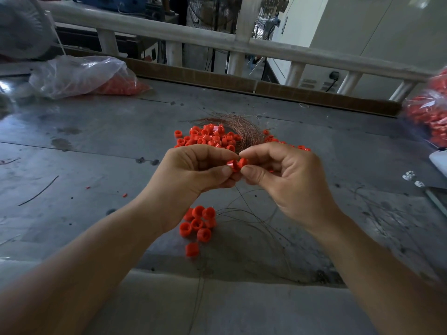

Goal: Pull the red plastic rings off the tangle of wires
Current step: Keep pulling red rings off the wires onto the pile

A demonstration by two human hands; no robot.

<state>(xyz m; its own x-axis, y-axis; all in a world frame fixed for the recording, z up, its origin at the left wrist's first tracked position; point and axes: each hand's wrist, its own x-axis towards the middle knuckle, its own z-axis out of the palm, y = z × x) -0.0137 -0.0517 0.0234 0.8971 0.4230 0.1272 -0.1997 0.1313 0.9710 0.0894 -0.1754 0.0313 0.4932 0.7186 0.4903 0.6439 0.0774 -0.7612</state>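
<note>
Your left forearm (72, 274) is nearest to the camera and comes in from 7 o'clock over the grey table (96, 141). Far at 10 o'clock a clear plastic bag (79, 76) lies on its side with red pieces inside, and at 9 o'clock one stray dark wire (38, 191) lies alone on the surface. Your left hand (193, 170) is at the centre of the view, fingers curled, and its thumb and forefinger pinch one of a pair of red rings (238, 164). At 6 o'clock from this hand you see a bunch of red rings (198, 224), close together, with thin wires (254, 221) looping away from it toward 4 o'clock; whether the bunch rests on the table or hangs, the view does not show. At 12 o'clock, behind your hands, a heap of loose red rings (208, 139) lies on the table, and just to its right side a tangle of copper wire (242, 129) curls like a nest, touching the heap. Your right hand (285, 175) meets the left one fingertip to fingertip; its thumb and forefinger pinch the other ring of the pair, the other fingers bent loosely. The two rings touch each other, held above the table. Your right forearm (362, 262) goes out toward 5 o'clock. At 3 o'clock some small white pieces (411, 176) lie on the table, and at 2 o'clock a second bag (428, 117) full of red pieces is cut by the edge of the view.
</note>
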